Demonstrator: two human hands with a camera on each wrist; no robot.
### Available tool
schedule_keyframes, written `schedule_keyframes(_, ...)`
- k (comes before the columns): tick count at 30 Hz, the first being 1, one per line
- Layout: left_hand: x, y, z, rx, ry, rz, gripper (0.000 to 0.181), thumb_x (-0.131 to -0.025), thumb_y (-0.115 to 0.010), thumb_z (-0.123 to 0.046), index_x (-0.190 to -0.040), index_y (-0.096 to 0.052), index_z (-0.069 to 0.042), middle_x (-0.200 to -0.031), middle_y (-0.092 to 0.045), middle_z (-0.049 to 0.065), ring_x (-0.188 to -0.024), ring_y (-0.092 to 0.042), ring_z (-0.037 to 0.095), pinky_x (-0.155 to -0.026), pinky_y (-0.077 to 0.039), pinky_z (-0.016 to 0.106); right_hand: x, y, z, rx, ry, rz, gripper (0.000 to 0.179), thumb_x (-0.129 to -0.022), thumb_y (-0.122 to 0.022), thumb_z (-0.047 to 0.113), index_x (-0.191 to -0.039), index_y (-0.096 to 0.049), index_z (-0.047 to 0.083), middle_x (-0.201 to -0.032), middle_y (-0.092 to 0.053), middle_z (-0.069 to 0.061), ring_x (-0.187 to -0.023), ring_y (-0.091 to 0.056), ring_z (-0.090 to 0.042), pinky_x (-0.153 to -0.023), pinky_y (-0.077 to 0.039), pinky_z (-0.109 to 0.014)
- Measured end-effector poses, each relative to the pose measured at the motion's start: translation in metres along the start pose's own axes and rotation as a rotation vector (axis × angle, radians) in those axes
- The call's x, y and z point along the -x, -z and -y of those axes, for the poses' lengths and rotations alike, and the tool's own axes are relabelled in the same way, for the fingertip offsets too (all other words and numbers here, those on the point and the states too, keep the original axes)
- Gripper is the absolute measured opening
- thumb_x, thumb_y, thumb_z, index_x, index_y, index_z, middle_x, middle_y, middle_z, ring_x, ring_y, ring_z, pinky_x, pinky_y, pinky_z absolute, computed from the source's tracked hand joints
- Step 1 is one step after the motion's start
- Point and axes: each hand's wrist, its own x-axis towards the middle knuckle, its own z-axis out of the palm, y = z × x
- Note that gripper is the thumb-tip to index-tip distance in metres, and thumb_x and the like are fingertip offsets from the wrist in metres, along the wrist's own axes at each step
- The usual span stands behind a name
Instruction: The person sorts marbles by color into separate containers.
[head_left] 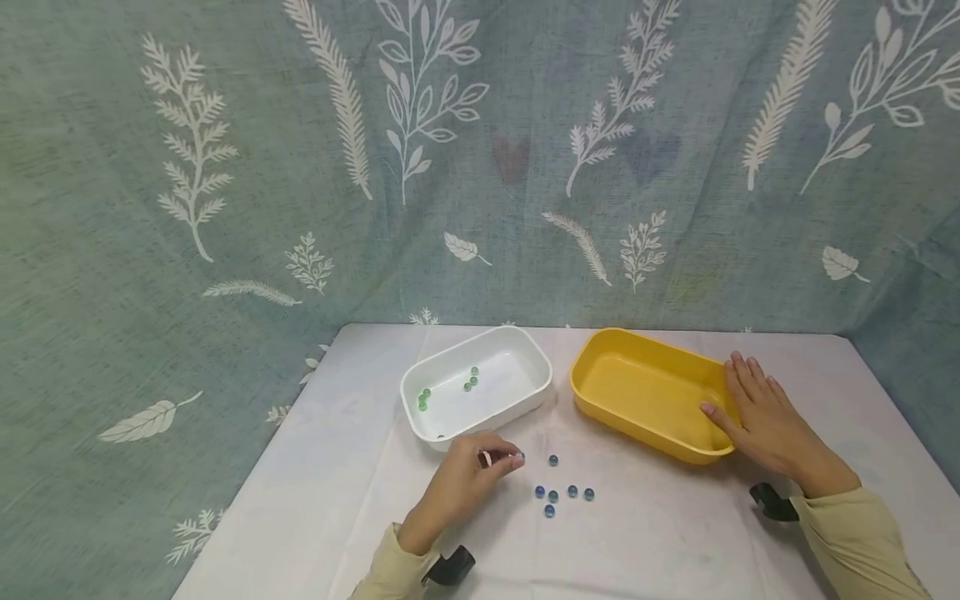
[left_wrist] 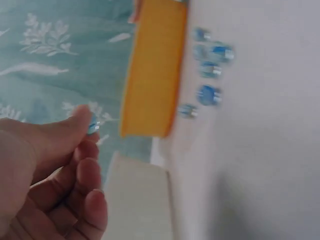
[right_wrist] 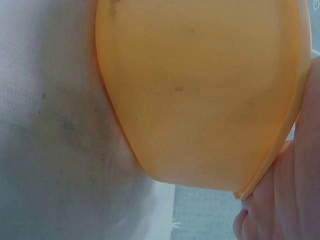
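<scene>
Marble [left_wrist: 93, 125]: being held just nearer than the white tray [head_left: 517, 379]
Left hand [head_left: 467, 477]: pinching it between thumb and finger, reaching from near left
Right hand [head_left: 772, 429]: resting, fingers straight, on the right end of the yellow tray [head_left: 645, 396]

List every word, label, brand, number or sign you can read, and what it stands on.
None readable. The white tray, yellow tray and marbles show no lettering; the backdrop bears only leaf and faint heart pictures.
Any marking on the black wrist devices is too small to read.
</scene>
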Motion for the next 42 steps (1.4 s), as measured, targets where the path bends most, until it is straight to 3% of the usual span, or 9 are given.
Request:
schedule_keyframes(8,-0.02,0.003,-0.009,0.152,-0.023,-0.101,0.008,-0.091,-0.079,-0.022,-0.097,-0.083,-0.017,-0.088,-0.077,-0.006,-0.075,-0.06,0.002,-0.072,-0.057,0.022,0.0,-0.001,-0.001,-0.004,0.007,-0.009,0.098,-0.107,-0.037,0.06,-0.16,0.0,-0.013,-0.168,0.007,-0.035,-0.157,0.008,-0.053,-0.125,0.004,-0.07)
schedule_keyframes(17,-0.038,-0.001,-0.017,0.261,-0.02,-0.097,0.015,-0.093,-0.079,-0.026,-0.1,-0.083,-0.014,-0.09,-0.078,-0.002,-0.078,-0.061,0.005,-0.074,-0.053,0.02,0.001,-0.002,0.001,-0.015,0.01,-0.006,0.097,-0.107,-0.039,0.058,-0.16,0.001,-0.012,-0.168,0.007,-0.035,-0.157,0.009,-0.053,-0.125,0.006,-0.069)
schedule_keyframes(42,-0.086,-0.015,-0.039,0.298,-0.073,-0.106,0.017,-0.094,-0.077,-0.025,-0.103,-0.082,-0.012,-0.089,-0.076,0.004,-0.079,-0.059,0.006,-0.076,-0.054,0.02,0.003,-0.002,0.002,-0.02,0.011,-0.023,0.095,-0.108,-0.039,0.057,-0.16,-0.001,-0.014,-0.168,0.004,-0.037,-0.157,0.008,-0.053,-0.125,0.006,-0.069)
